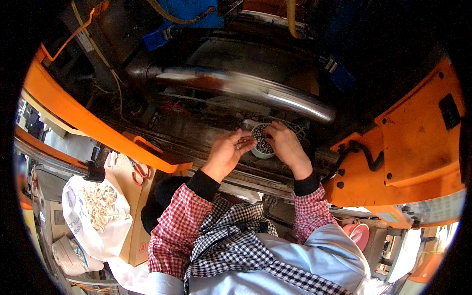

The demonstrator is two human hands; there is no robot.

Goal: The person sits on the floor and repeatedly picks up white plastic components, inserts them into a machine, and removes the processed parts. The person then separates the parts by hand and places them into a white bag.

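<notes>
Checked cloth (223, 250) lies nearest; I see orange guards (418, 147) flanking a steel bar (236, 82), a white bag (105, 246) of pale pieces (101, 205), then left hand (227, 151) and right hand (289, 148) apart, grips unclear, a pale cup (262, 154) of small pieces (259, 132) between.

Orange panels (418, 152) (scuffed), dim machine recess (231, 55)

Hands (227, 150) (286, 146) close together, right fingers (270, 132) bent
</notes>
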